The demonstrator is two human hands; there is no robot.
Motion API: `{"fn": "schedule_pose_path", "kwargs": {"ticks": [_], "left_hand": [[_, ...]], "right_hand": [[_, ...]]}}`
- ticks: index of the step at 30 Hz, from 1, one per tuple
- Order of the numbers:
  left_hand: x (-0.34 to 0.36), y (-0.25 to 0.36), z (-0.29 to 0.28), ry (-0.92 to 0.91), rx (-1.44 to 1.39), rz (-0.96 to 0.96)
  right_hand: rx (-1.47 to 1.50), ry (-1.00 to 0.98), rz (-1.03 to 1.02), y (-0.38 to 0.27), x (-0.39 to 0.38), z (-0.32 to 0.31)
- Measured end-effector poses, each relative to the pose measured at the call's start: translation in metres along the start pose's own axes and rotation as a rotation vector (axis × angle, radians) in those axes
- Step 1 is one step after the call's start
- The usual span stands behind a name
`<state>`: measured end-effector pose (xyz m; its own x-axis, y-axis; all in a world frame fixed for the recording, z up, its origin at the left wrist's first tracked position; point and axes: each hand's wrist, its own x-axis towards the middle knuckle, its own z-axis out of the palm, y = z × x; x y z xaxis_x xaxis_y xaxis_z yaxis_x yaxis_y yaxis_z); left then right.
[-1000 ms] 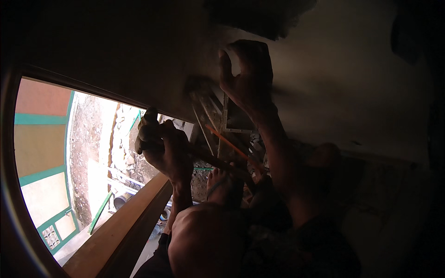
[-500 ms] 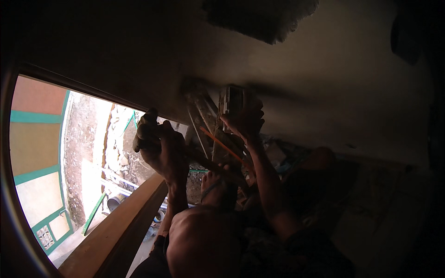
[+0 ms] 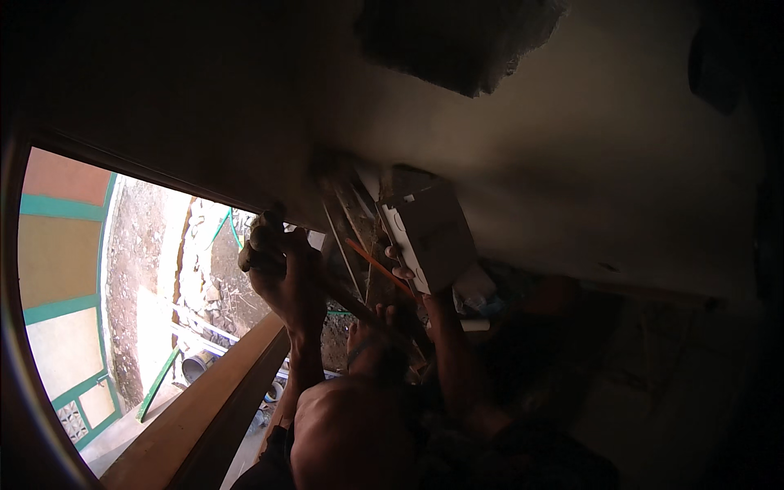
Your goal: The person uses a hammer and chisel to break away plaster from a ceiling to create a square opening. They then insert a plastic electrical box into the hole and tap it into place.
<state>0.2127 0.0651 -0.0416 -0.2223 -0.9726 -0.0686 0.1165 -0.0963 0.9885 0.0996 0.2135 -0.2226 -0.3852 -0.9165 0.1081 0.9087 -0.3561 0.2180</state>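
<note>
The right hand (image 3: 435,304) grasps a pale box, its fingers curled onto the left side and most of the palm hidden behind it; the left hand (image 3: 290,276) is clenched around a dark handle.

Largest in view is the pale wall (image 3: 588,155), deep in shadow. A long wooden beam (image 3: 212,392) slants up from the lower left toward the left wrist. The person's bare knee (image 3: 335,420) rises between the forearms. The box (image 3: 441,233) sits tilted in the right hand, in front of the wall; whether it touches the wall cannot be told. The handle (image 3: 351,302) slopes down and rightward from the left fist; what lies at its upper end is too dark to make out. Below it a foot (image 3: 363,339) shows its toes, and a thin orange rod (image 3: 376,263) runs toward the box's lower left.

The box seems supported only near its lower end, so a loosened grip could let it tip and drop among the clutter. The handle's lower end lies close above the foot, so a slip there could strike the toes. The poor light makes either misjudgement likelier.
</note>
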Motion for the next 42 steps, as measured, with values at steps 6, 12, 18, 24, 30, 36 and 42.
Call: {"fn": "schedule_pose_path", "kwargs": {"ticks": [6, 12, 18, 24, 30, 36, 42], "left_hand": [[0.008, -0.017, 0.010, -0.002, 0.006, -0.018], [0.005, -0.023, 0.002, -0.012, -0.079, -0.007], [0.002, -0.028, 0.008, -0.062, -0.045, 0.013], [0.010, -0.044, -0.005, -0.054, -0.004, 0.066], [0.011, -0.041, -0.005, -0.014, -0.024, -0.015], [0.016, -0.044, -0.007, 0.024, 0.041, 0.027], [0.015, -0.045, -0.003, -0.020, -0.038, -0.035]], "right_hand": [[-0.629, 0.205, -0.321, -0.038, -0.006, 0.004], [-2.182, -0.075, -1.003, 0.008, 0.100, 0.181], [-2.562, 0.129, -1.810, -0.013, 0.185, 0.186], [-2.477, 0.294, -1.892, -0.011, 0.218, 0.166], [-2.472, 0.358, -1.956, -0.016, 0.227, 0.158], [-2.571, 0.342, -1.875, -0.022, 0.228, 0.156], [-2.683, 0.905, -1.627, -0.007, 0.223, 0.163]]}}
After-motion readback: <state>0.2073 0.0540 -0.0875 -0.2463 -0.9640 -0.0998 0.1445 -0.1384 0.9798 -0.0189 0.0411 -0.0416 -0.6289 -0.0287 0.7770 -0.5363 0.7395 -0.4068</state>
